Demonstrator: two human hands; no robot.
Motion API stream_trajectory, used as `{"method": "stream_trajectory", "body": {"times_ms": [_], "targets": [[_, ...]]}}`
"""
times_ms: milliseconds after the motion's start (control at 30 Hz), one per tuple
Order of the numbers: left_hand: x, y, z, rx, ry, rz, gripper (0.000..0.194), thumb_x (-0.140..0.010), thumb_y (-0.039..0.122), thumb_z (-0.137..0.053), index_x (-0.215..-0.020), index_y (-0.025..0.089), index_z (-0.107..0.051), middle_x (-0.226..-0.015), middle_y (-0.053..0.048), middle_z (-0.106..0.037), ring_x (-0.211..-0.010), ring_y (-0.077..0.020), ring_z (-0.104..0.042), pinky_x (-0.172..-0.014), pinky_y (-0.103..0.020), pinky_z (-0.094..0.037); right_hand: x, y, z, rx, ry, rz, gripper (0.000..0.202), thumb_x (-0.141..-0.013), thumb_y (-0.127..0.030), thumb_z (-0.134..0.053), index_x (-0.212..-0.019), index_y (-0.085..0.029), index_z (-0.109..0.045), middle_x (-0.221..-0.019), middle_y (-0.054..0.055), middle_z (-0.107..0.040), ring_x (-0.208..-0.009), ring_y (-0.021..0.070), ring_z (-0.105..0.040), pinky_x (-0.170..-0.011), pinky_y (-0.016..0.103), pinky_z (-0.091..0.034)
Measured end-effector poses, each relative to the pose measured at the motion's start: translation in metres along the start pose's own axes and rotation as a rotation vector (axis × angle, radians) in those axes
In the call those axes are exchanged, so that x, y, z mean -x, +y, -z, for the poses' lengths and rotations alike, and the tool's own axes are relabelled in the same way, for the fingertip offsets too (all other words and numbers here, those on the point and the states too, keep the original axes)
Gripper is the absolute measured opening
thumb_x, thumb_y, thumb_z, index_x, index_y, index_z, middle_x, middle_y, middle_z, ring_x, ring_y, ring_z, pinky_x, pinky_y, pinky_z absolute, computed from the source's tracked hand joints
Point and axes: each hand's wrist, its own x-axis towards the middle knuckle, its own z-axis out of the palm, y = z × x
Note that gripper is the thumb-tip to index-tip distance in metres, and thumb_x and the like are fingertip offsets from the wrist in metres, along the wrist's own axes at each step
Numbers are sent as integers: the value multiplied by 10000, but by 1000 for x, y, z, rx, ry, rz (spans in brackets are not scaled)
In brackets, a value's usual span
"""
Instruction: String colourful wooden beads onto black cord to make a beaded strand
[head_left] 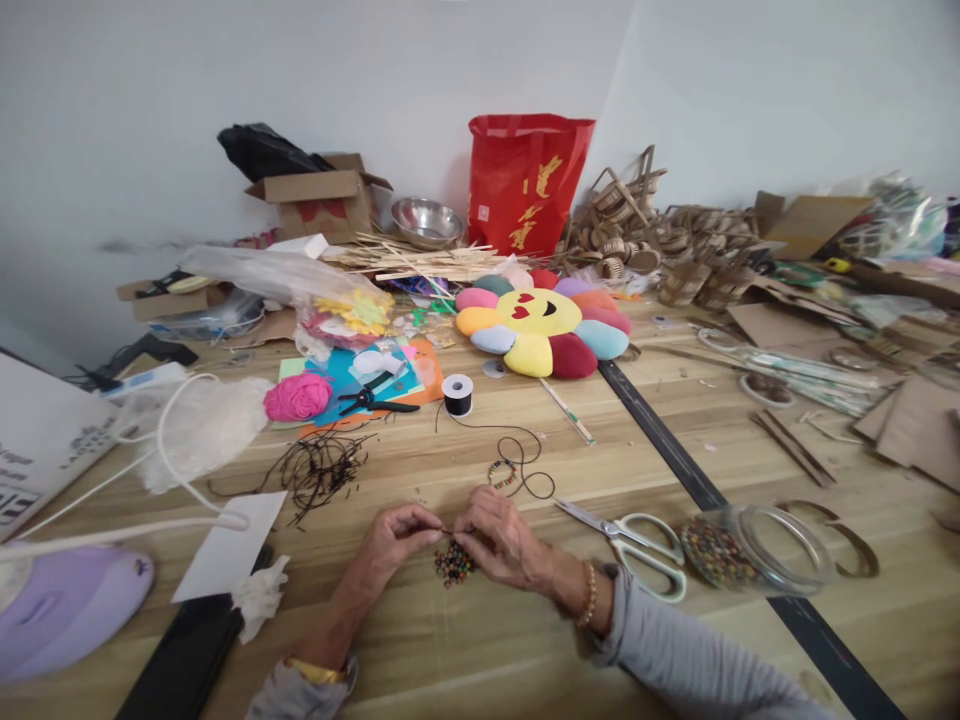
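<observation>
My left hand (pixel 397 535) and my right hand (pixel 506 540) meet fingertip to fingertip above the table, both closed in a pinch. A short stretch of thin dark cord (pixel 448 531) shows between them; its ends are hidden by the fingers. Just below lies a small pile of multicoloured round beads (pixel 452 568). Beyond the right hand rests a beaded bracelet (pixel 501 474) beside loops of black cord (pixel 541 452), which run from a spool (pixel 457 398). Scissors (pixel 626 535) with pale green handles lie partly spread to the right of my right hand.
A clear jar (pixel 757 550) of beads lies on its side at right. Cut black cords (pixel 322 465), pliers (pixel 375 402) and pink yarn (pixel 298 397) are on the left. Behind stand a flower cushion (pixel 541 318) and red bag (pixel 525 180). A phone-like black slab (pixel 184 660) lies front left.
</observation>
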Motion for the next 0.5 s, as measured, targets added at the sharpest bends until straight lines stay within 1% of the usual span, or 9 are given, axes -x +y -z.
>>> {"method": "stream_trajectory", "body": {"times_ms": [300,500], "targets": [[0,1,-1,-7,-19,-12,181,-591,276,-779,-679,136,-708,-664,-31,-701,-648,-159,-601,-654,-254,-455,2,2,-1,2,-32,-5,95,-920,-187,-482,-838,-184,-528,-740,32,-555,-726,166,-504,-723,318,-423],[1,5,-3,-17,-35,-18,187,-584,285,-784,-672,138,-708,-648,-26,-691,-638,-158,-588,-644,-257,-453,2,5,-2,7,-46,17,88,-925,-195,-496,-853,-180,-545,-735,34,-576,-733,168,-519,-732,320,-433]]}}
